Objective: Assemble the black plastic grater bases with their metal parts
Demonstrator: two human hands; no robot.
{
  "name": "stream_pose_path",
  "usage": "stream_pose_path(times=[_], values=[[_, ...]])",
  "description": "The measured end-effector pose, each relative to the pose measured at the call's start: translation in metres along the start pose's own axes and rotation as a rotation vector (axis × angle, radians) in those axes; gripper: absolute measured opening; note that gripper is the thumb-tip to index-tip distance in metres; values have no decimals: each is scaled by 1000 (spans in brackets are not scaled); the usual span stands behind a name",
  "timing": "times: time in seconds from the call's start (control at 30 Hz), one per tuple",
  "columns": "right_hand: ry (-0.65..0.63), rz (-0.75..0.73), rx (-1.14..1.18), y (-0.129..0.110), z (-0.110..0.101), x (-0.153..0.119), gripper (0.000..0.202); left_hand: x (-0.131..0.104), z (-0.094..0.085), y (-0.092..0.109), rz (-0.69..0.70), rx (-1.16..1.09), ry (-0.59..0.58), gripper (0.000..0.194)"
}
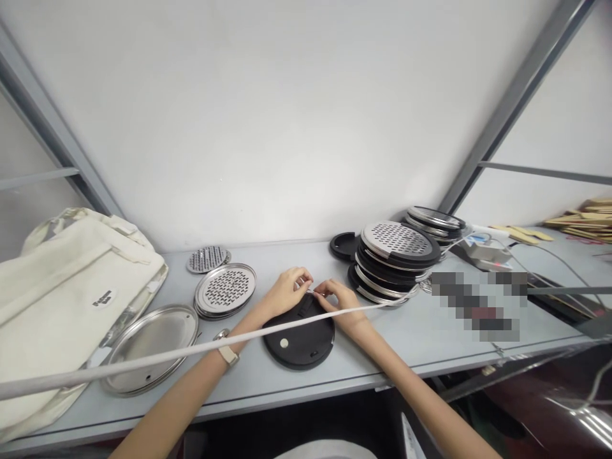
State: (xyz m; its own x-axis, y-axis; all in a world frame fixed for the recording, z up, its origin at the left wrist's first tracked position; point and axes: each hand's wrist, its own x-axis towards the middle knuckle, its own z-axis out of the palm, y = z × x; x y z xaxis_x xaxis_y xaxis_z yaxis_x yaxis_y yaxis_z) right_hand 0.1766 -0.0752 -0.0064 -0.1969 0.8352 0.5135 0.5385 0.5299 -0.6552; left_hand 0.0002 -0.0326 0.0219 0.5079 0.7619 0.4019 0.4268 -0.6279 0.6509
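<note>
A black round plate (299, 341) with a pale dot and a small slot lies on the table in front of me. My left hand (290, 291) is at its far edge, fingertips pinched together. Close beside it, my right hand (343, 305) also pinches at that edge, its wrist to the right of the plate. Something small and shiny shows between the fingertips, too small to name. Left of my hands lies a short stack of round metal grater plates (226, 289). On the right stands a taller stack of black rings and metal plates, topped by a grater plate (396, 240).
A pale cord (191, 349) crosses the view in front of my forearms. At left are a cream cloth bag (62, 293), a shallow metal plate (155, 347) and a small grater disc (206, 259). A second stack (433, 220) and a white power strip (488, 250) stand at right.
</note>
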Motion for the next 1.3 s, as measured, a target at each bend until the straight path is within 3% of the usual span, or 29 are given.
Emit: stream_pose_path(times=[0.4,0.8,1.3], values=[[-30,-16,-129,-2,1,-8,10,-9,-9,-2,-9,-94,-136,10],[-21,-30,-189,-4,1,-12,21,-12,-10,4,79,-34,-103,16],[-21,-36,-169,0,7,-12,16,-12,-5,-1,108,3,-78,17]])
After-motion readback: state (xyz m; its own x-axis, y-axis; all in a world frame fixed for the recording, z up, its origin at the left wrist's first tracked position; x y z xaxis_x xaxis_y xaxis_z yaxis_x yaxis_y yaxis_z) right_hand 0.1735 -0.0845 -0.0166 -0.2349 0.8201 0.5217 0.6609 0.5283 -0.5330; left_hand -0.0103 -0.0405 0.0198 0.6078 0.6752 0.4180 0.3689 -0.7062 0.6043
